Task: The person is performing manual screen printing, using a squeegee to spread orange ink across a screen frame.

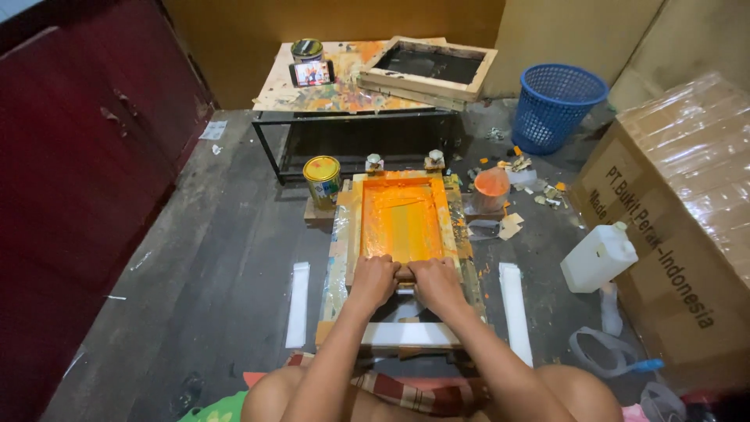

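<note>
- printing screen [400,219], orange-inked in a wooden frame, flat on the floor [219,258] in front of the knees, seen from the head camera.
- left hand [375,279] and right hand [434,283] side by side at the frame's near edge, each grip curled tight on a squeegee handle [403,273], mostly hidden.
- yellow paint can [322,179] just left of the frame, orange-lidded tub [491,188] just right.
- white jug [598,256] well right, beside a cardboard box [687,227].
- blue basket [555,105] and paint-stained desk [328,94] beyond.
</note>
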